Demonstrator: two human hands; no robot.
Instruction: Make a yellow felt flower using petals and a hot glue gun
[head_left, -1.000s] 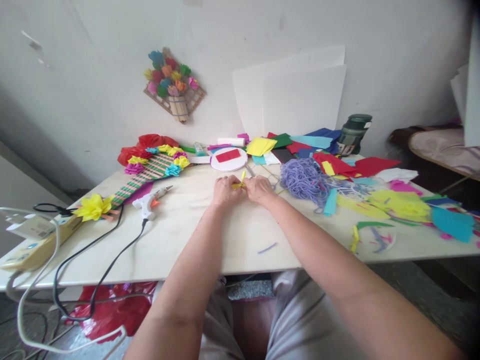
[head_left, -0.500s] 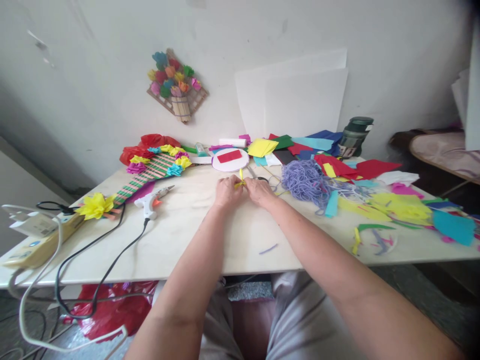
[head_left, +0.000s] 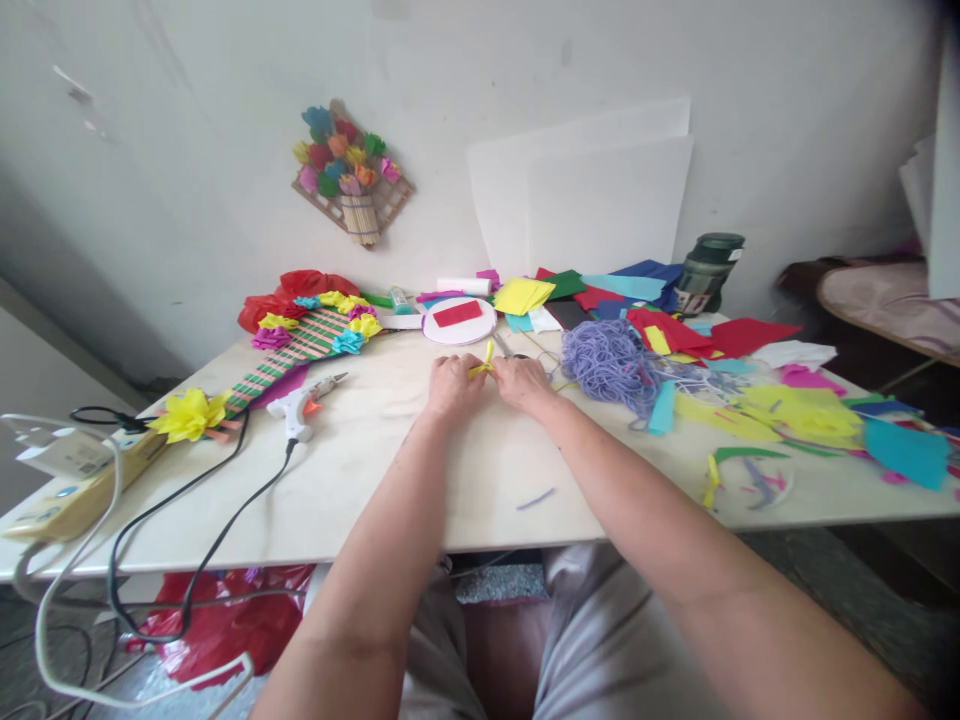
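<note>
Both hands meet over the middle of the table, closed around a small strip of yellow crepe paper (head_left: 489, 352). My left hand (head_left: 454, 384) grips one side of it, and the fingers of my right hand (head_left: 523, 382) pinch the other. One end of the yellow paper sticks up between them. The fingertips are partly hidden behind the knuckles. Just beyond the hands lies a white oval disc (head_left: 431, 328) with a red paper rectangle (head_left: 459, 314) on it. Scissors, partly covered by my right hand, show a blade (head_left: 501, 344).
At the left are a glue gun (head_left: 296, 412), a power strip (head_left: 45, 518) with cords, and a woven panel (head_left: 289, 358) with paper flowers. Purple yarn (head_left: 607, 362), coloured paper sheets (head_left: 525, 294) and a dark green bottle (head_left: 709, 275) stand or lie at the right and back.
The upright end of the yellow paper has tilted slightly to the right. Both hands stay in nearly the same place, still gripping it.
</note>
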